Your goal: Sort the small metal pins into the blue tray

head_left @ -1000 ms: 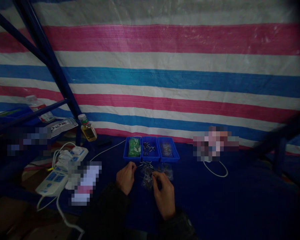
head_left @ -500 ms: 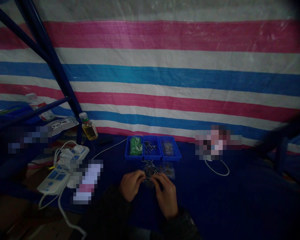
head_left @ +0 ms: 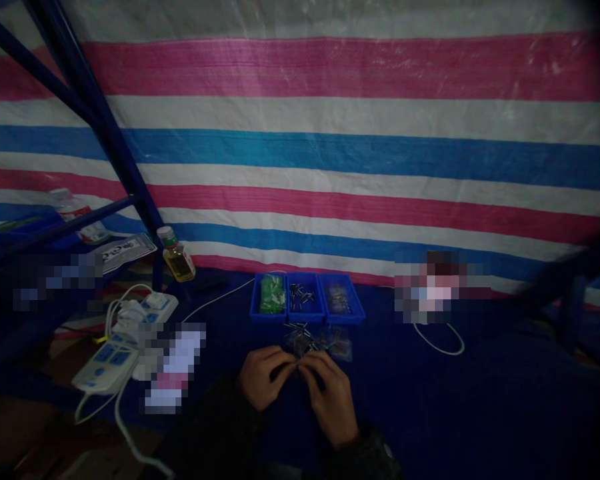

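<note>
My left hand (head_left: 266, 377) and my right hand (head_left: 329, 395) meet fingertip to fingertip over the blue table (head_left: 420, 393). Both are closed in a pinch; whatever lies between the fingertips is too small and dark to make out. Just beyond them lie several small metal pins (head_left: 300, 328) in a loose pile. Clear plastic bags (head_left: 339, 343) with small parts inside rest by the pile. Behind these stand three blue trays side by side: the left tray (head_left: 253, 311) holds green packets, the middle tray (head_left: 306, 315) metal pins, the right tray (head_left: 356, 308) small bagged parts.
To the left lies a white power strip (head_left: 105, 373) with plugs and cables. A bottle of yellow liquid (head_left: 178, 257) stands behind it, near a blue metal frame (head_left: 125, 167). A white cable loop (head_left: 440, 347) lies at the right. A striped tarp (head_left: 330, 160) hangs behind.
My fingertips have come together; half a second ago a small gap with a clear bag showed between them. The trays, pins and bags stay in place.
</note>
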A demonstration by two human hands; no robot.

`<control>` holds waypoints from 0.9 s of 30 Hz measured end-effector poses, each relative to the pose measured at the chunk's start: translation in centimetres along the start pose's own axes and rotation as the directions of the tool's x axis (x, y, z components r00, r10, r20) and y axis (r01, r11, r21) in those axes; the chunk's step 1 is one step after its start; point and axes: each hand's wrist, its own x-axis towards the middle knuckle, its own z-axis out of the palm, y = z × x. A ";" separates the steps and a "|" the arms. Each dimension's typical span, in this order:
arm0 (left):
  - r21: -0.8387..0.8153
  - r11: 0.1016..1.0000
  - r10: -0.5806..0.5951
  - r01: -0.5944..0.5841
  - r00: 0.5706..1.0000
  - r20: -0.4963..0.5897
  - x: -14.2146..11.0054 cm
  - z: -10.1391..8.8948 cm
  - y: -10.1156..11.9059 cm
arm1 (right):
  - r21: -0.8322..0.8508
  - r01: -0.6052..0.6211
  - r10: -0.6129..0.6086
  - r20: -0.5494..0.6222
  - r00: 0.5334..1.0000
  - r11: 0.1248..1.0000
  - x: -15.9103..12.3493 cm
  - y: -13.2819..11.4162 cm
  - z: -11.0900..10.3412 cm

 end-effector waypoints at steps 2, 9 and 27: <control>0.017 1.000 0.013 -0.014 1.000 0.005 0.0 0.0 0.1 | -0.006 -0.019 0.019 0.003 1.000 1.000 -0.1 0.1 0.0; 0.009 1.000 0.027 -0.028 0.999 0.020 -0.1 0.0 0.0 | -0.022 -0.053 0.055 0.061 0.997 0.998 -0.2 0.5 0.2; -0.005 1.000 0.012 -0.012 1.000 0.015 -0.1 0.2 -0.2 | -0.034 -0.070 0.071 0.048 0.996 0.997 -0.4 0.1 0.0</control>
